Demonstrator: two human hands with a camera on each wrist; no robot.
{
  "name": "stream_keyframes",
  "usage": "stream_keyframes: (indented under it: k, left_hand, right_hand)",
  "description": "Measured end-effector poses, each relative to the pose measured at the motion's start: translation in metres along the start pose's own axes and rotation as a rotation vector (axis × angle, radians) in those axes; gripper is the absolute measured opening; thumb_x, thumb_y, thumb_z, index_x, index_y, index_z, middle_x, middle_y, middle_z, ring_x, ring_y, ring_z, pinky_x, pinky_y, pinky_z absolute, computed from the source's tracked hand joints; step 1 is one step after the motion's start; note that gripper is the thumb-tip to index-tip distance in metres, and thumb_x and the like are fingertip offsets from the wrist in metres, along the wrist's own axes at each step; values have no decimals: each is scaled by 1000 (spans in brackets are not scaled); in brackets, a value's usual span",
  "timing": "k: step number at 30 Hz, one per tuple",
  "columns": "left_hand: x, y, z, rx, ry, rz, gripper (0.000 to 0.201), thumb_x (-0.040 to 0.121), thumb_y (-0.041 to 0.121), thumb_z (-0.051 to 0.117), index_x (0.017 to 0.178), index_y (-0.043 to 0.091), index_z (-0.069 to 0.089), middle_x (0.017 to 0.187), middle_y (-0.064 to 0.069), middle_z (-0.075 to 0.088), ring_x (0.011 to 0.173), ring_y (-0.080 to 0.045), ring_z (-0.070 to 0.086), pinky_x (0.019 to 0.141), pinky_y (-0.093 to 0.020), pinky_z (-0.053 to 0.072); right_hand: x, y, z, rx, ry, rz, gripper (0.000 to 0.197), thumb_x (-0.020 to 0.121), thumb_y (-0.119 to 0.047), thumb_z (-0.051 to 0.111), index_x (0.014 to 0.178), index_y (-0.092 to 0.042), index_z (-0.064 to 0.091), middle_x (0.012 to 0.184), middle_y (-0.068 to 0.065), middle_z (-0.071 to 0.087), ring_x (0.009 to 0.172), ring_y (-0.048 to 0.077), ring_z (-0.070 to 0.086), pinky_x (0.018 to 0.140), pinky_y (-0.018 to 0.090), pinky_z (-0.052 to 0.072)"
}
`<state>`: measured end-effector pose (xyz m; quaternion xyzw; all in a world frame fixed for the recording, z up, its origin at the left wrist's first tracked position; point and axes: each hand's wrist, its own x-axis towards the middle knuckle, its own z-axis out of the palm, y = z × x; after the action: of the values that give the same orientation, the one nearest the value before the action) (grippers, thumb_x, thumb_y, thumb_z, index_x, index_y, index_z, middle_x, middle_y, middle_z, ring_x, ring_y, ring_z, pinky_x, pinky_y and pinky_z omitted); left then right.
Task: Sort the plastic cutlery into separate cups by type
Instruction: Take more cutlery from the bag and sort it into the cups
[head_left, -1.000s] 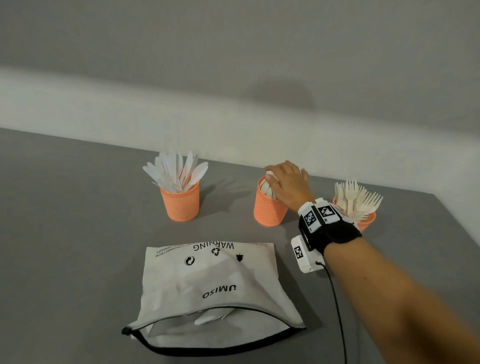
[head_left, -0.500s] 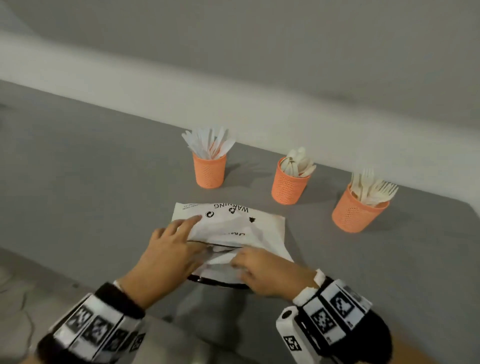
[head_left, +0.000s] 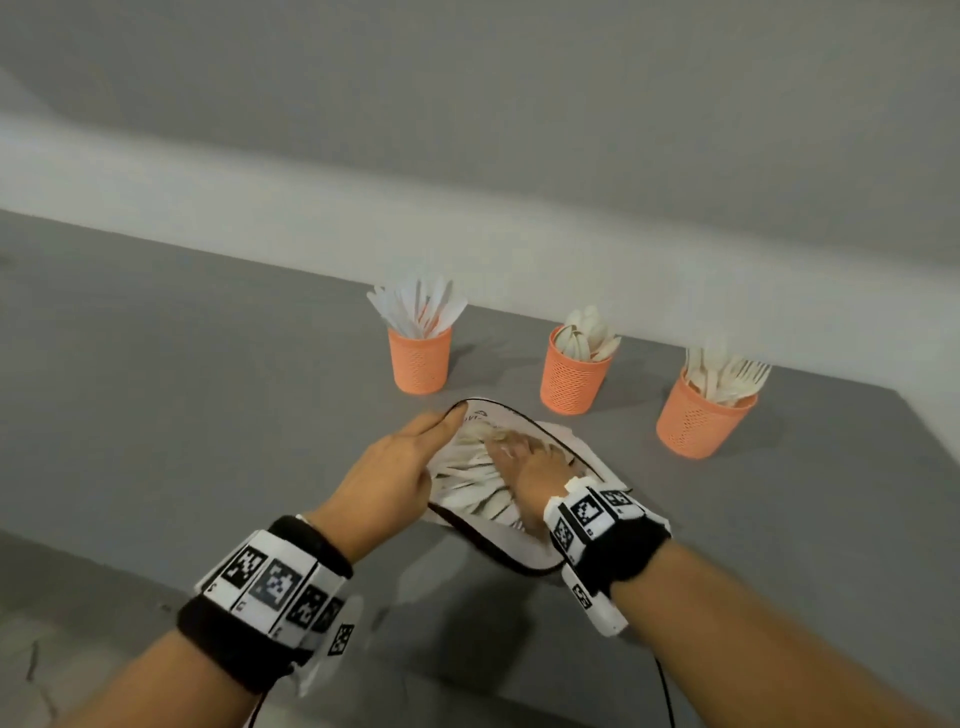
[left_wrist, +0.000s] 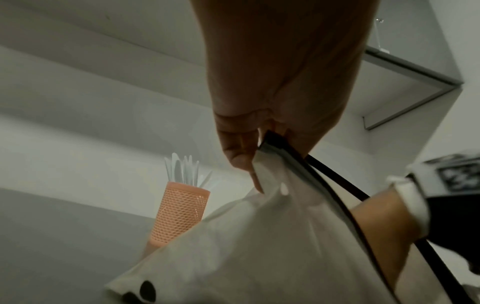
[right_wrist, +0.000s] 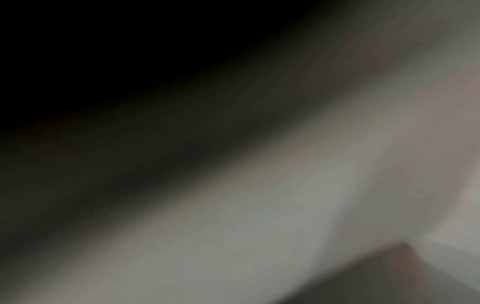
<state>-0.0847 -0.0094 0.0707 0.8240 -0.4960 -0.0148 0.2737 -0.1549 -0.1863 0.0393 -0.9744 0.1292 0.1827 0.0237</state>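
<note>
White bag pulled open, right hand now inside

Left hand (head_left: 395, 467) pinches the bag (head_left: 524, 551) rim and lifts it, where before it lay flat on top. Right hand (head_left: 524, 462) has gone in among the cutlery (head_left: 467, 483); its grip cannot be told. Beyond on the worktop (head_left: 208, 389), three cups: knives (head_left: 420, 358), spoons (head_left: 571, 376), forks (head_left: 696, 421).

**Cutlery & cups**

3 orange mesh cups upright in row near table's far edge: knives cup (head_left: 420, 359) left, spoons cup (head_left: 571, 376) mid, forks cup (head_left: 698, 418) right. Unsorted cutlery (head_left: 467, 475) piled in the open white bag (head_left: 524, 551), nearer front edge.
</note>
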Motion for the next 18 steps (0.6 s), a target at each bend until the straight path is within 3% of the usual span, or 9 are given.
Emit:
stream_keyframes:
  k: [2, 4, 7, 9, 12, 14, 18]
  left_hand:
    - [-4, -7, -3, -25, -21, -5, 77, 78, -12, 42, 146, 20, 26, 139, 3, 44, 105, -24, 57, 80, -19, 42]
    - [-6, -14, -7, -49, -27, -6, 76, 79, -11, 43, 145, 21, 28, 140, 5, 43, 103, -21, 57, 80, -13, 36]
    - [-3, -22, -13, -99, -25, -3, 73, 79, -10, 44, 144, 20, 31, 141, 5, 43, 101, -19, 57, 80, -9, 33]
    - [-2, -27, -13, -120, -37, 12, 73, 79, -10, 45, 144, 21, 32, 142, 6, 42, 101, -18, 57, 80, -7, 32]
    - [-2, -34, -13, -139, -55, 28, 73, 80, -10, 44, 145, 22, 30, 143, 6, 41, 103, -18, 56, 82, -10, 34]
    - [-1, -37, -15, -150, -62, 47, 74, 80, -9, 44, 145, 23, 30, 143, 7, 41, 105, -17, 55, 83, -9, 33]
    - [3, -40, -22, -147, -69, 91, 70, 82, -7, 45, 144, 24, 32, 144, 10, 38, 103, -10, 51, 77, 3, 28]
  right_hand:
    - [13, 0, 3, 144, 10, -56, 114, 66, -13, 76, 147, -27, -3, 154, 6, 20, 131, 29, 40, 105, 37, 39]
    - [15, -2, 0, 207, 98, -62, 93, 68, -23, 72, 142, -25, 15, 138, 6, 43, 119, 26, 51, 96, 31, 43]
    - [14, -2, -1, 140, 133, -44, 63, 72, -27, 68, 127, -14, 38, 128, 9, 49, 116, 28, 50, 93, 30, 40]
    - [12, -4, 0, 116, 86, -45, 67, 73, -25, 69, 131, -13, 38, 132, 9, 41, 117, 29, 48, 95, 30, 40]
    - [11, -10, 1, 144, 41, -47, 84, 70, -20, 72, 142, -23, 27, 141, 7, 32, 124, 29, 44, 102, 35, 41]
    - [12, -16, 0, 124, 39, -35, 85, 67, -20, 74, 140, -22, 28, 136, 9, 38, 122, 29, 45, 99, 36, 43]
    - [11, -26, 1, 100, 41, -4, 80, 70, -16, 70, 137, -17, 27, 124, 13, 51, 116, 31, 48, 97, 38, 43]
